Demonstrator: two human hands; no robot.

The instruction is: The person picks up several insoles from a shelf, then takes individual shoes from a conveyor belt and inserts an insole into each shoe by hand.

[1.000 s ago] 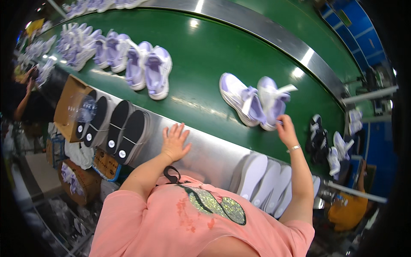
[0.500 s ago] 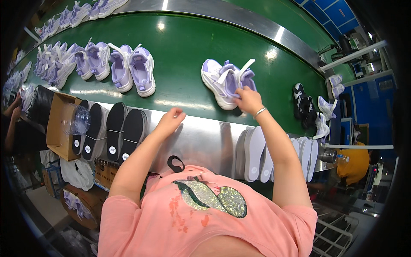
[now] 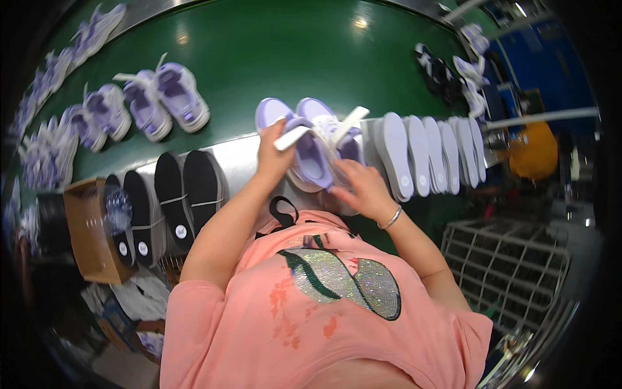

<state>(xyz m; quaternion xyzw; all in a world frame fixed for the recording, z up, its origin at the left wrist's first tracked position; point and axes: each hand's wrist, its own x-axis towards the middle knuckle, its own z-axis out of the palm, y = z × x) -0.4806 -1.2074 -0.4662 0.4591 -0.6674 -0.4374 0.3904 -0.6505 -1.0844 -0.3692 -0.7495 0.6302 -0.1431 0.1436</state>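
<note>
A pair of white and lilac sneakers is in front of me, side by side, toes pointing away, white tongues sticking up. My left hand (image 3: 275, 152) is closed round the outer side of the left sneaker (image 3: 313, 163), by its opening. At the heels is my right hand (image 3: 367, 189); its fingers grip the back of the right sneaker (image 3: 317, 111), and its thumb reaches toward the left one's heel. The right sneaker's heel is partly hidden by these fingers. Both shoes are over the metal edge (image 3: 236, 159) of the green work surface.
Pale grey insoles (image 3: 394, 155) stand in a row at right. Tied black insoles (image 3: 170, 194) and a cardboard box (image 3: 91, 227) with a clear plastic thing are at left. More lilac sneakers (image 3: 181, 97) line the green surface (image 3: 278, 52). Black shoes (image 3: 440, 78) are at far right; a wire rack (image 3: 505, 266) is below.
The pair of sneakers has come off the green surface toward me. My left hand, free before, has taken hold of the left sneaker. My right hand has moved nearer. The view has shifted.
</note>
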